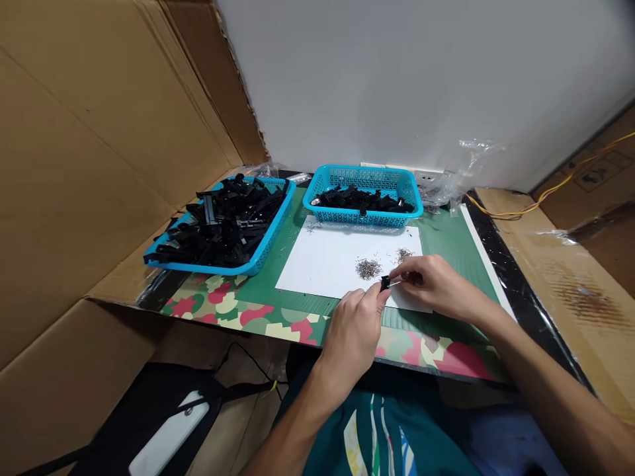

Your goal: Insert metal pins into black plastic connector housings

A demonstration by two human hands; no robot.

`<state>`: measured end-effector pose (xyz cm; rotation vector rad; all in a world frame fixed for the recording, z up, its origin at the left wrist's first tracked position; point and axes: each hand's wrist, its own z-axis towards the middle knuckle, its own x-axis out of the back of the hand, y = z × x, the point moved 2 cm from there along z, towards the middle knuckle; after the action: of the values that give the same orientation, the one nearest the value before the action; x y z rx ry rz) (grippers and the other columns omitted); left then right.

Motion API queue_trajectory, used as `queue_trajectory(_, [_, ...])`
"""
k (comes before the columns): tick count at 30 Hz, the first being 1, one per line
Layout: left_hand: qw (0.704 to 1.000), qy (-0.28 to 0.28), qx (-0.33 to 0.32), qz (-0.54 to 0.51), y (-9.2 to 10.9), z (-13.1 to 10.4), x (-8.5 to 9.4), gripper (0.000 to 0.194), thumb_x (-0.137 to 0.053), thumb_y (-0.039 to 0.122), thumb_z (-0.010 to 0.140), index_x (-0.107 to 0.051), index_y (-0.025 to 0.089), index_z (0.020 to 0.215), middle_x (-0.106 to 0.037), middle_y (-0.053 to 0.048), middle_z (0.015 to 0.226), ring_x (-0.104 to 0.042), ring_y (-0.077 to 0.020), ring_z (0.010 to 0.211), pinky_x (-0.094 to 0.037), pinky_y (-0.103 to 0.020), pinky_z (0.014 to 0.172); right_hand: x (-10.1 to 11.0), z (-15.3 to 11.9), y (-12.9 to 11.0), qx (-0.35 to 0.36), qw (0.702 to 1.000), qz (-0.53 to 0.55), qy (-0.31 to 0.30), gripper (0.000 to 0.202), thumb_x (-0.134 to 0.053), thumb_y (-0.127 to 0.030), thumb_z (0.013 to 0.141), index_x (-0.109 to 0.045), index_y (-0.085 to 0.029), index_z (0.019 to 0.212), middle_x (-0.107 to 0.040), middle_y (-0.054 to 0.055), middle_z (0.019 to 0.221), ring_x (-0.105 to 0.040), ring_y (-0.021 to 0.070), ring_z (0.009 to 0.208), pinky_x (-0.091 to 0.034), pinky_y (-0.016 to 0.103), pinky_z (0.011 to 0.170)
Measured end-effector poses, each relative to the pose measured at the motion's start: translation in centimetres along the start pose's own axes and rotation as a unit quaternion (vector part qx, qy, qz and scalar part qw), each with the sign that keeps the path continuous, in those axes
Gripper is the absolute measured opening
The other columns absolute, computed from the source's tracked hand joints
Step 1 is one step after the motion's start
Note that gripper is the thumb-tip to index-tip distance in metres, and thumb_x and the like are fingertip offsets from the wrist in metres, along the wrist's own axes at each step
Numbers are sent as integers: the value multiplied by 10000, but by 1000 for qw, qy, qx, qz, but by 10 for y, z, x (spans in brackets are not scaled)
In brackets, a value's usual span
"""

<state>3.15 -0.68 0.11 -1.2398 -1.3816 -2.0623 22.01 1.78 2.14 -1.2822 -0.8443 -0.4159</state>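
My left hand [354, 317] is closed around a small black plastic part [385, 283], whose end sticks out above the thumb and forefinger. From the right, my right hand [429, 281] pinches a thin, light-coloured pin-like piece [395, 283] against that part; whether it is a tool or a loose pin is too small to tell. Both hands are over the front edge of a white sheet [317, 261]. Just beyond them lies a pile of tiny metal pieces [368, 268], with a smaller pile [403, 254] near my right fingers.
A blue basket [272, 241] heaped with black plastic parts [223, 218] stands at the left. Another blue basket [364, 173], at the back, holds more. Cardboard walls [99, 119] flank the green mat [441, 231]. A yellow cable [550, 190] runs at the right.
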Motion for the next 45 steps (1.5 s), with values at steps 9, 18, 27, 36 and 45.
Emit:
queue_trajectory(9, [1000, -9, 21, -17, -1, 1, 1, 408, -315, 336, 1140, -694, 186, 1136, -726, -87, 889, -678, -259, 859, -453, -321, 713, 11, 2, 5, 54, 980, 46, 185, 188, -640, -258, 982, -825, -233, 1000, -756, 103, 1085, -718, 260, 981, -555, 401, 883])
queue_trajectory(18, [999, -11, 19, -30, -1, 3, 2, 404, -310, 324, 1139, -685, 183, 1093, -720, -79, 884, -665, -244, 840, -433, -314, 706, -15, 8, 9, -75, 931, 279, 222, 389, -836, -530, 815, -658, -187, 860, -757, 70, 751, -757, 230, 657, -631, 365, 648])
queue_trajectory(27, [999, -5, 12, -40, -1, 3, 1, 429, -295, 347, 1141, -683, 185, 1057, -712, -81, 872, -662, -224, 810, -429, -299, 695, -18, 7, 2, -65, 958, 191, 205, 273, -782, -430, 856, -636, -208, 795, -766, 67, 730, -754, 229, 670, -592, 351, 659])
queue_trajectory(36, [991, 10, 26, -134, -6, 5, 0, 480, -288, 409, 1137, -687, 194, 977, -688, -54, 823, -624, -191, 730, -412, -279, 643, -19, 10, 0, -52, 960, 176, 211, 154, -725, -307, 876, -642, -197, 806, -752, 58, 735, -728, 202, 672, -547, 313, 660])
queue_trajectory(45, [959, 117, 67, -249, -18, 0, 6, 476, -401, 503, 1098, -578, 189, 1409, -611, -24, 799, -580, -191, 712, -453, -285, 652, 2, 26, 19, -48, 982, -38, 178, 235, -490, -161, 961, -725, -179, 950, -720, 70, 851, -619, 214, 820, -390, 323, 755])
